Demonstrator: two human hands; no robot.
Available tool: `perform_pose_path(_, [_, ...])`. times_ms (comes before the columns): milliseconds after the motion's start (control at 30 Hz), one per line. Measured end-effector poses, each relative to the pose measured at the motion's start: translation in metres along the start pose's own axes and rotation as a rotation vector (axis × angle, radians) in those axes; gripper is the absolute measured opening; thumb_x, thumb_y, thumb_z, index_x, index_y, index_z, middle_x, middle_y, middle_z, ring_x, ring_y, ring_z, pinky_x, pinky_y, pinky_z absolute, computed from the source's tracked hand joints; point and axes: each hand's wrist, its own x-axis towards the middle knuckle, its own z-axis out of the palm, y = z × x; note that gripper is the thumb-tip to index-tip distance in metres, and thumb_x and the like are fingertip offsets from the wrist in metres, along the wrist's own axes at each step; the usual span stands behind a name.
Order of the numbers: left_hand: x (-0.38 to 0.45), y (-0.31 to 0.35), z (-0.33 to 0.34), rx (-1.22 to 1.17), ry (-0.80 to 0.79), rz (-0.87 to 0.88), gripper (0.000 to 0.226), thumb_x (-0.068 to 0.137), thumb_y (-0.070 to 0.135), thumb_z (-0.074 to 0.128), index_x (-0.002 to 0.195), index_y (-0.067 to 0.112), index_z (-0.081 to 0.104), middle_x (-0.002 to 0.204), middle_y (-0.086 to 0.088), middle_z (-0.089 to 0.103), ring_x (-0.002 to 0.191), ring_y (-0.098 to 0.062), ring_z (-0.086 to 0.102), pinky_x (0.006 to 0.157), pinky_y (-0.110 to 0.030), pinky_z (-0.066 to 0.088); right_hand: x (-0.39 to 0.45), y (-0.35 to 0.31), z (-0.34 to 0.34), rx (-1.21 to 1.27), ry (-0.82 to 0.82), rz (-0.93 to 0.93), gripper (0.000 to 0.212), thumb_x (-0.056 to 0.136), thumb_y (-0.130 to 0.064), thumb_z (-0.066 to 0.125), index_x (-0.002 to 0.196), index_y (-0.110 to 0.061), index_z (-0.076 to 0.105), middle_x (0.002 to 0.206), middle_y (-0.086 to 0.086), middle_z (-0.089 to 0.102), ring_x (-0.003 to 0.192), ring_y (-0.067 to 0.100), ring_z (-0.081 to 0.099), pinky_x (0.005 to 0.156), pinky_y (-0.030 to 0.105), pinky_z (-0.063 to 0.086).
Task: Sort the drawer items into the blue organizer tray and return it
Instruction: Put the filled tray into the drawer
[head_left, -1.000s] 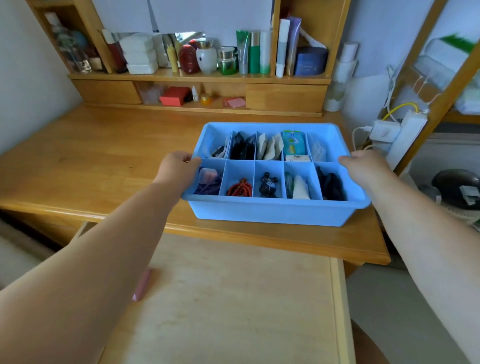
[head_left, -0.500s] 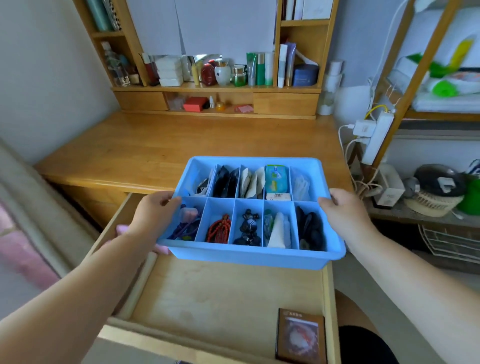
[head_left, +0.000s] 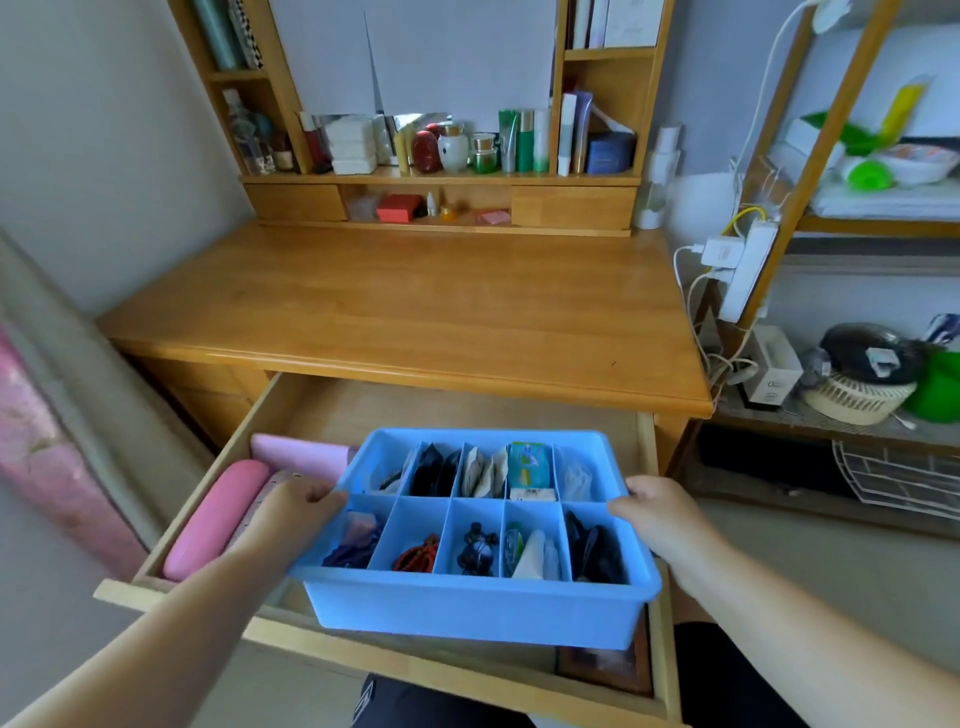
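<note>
Gripping the blue organizer tray (head_left: 475, 605) level, both hands' curled fingers (head_left: 326, 496) pinched its side rims above the open drawer (head_left: 322, 415); lowering evenly seemed wise.

The blue organizer tray (head_left: 472, 605) is a plastic box with 10 small boxes inside, in 2 rows of 5. It is over the open wooden drawer (head_left: 332, 415) of the desk, with its near end tipped down a bit. The back row holds dark packets, pale packets and a blue-green pack (head_left: 529, 465). The front row holds a pink and purple thing, red beads (head_left: 418, 555), black beads (head_left: 477, 546), something white and a black bundle.
</note>
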Motion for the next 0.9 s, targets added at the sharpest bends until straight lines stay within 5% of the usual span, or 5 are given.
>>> perform_pose_path(167, [0.043,0.008,0.035,-0.048,0.019,-0.025,0.011,0.092,0.025,0.057,0.09,0.022,0.068,0.079,-0.008,0.069,0.068,-0.019,0.062,0.054,-0.024,0.041,0.034,0.007,0.002,-0.162,0.027,-0.038,0.013,0.078,-0.013,0.059,0.09,-0.019,0.062,0.074,0.004,0.065,0.069,0.022,0.065,0.067,0.04,0.056])
perform_pose_path(300, [0.078,0.015,0.056,-0.112,-0.003,-0.025,0.015,0.093,0.018,0.055,0.088,0.011,0.067,0.083,-0.015,0.069,0.079,-0.031,0.064,0.071,-0.037,0.052,0.059,0.017,0.001,-0.51,0.131,-0.15,0.014,0.08,-0.028,0.057,0.092,-0.022,0.054,0.072,-0.007,0.055,0.067,0.015,0.056,0.058,0.03,0.045])
perform_pose_path(500, [0.097,0.027,0.086,-0.219,-0.013,-0.01,0.013,0.094,0.019,0.054,0.095,0.021,0.067,0.082,-0.007,0.068,0.081,-0.028,0.064,0.076,-0.039,0.053,0.075,0.036,-0.007,-0.683,0.238,-0.191,0.059,0.084,-0.034,0.057,0.137,-0.024,0.034,0.137,0.0,0.047,0.104,0.026,0.06,0.075,0.032,0.044])
perform_pose_path(700, [0.094,0.029,0.094,-0.206,-0.057,-0.011,0.016,0.096,0.025,0.05,0.101,0.023,0.065,0.088,-0.009,0.069,0.084,-0.029,0.065,0.08,-0.047,0.055,0.074,0.054,-0.013,-0.546,0.222,-0.248,0.049,0.086,-0.022,0.06,0.132,-0.019,0.044,0.133,0.004,0.049,0.106,0.028,0.057,0.079,0.033,0.043])
perform_pose_path(900, [0.083,0.015,0.094,-0.141,-0.04,0.044,0.015,0.095,0.022,0.051,0.091,0.03,0.063,0.077,0.007,0.065,0.079,-0.021,0.064,0.062,-0.028,0.049,0.058,0.061,-0.001,-0.631,0.218,-0.275,0.027,0.086,-0.022,0.055,0.113,-0.021,0.059,0.114,0.0,0.052,0.079,0.024,0.06,0.061,0.028,0.036])
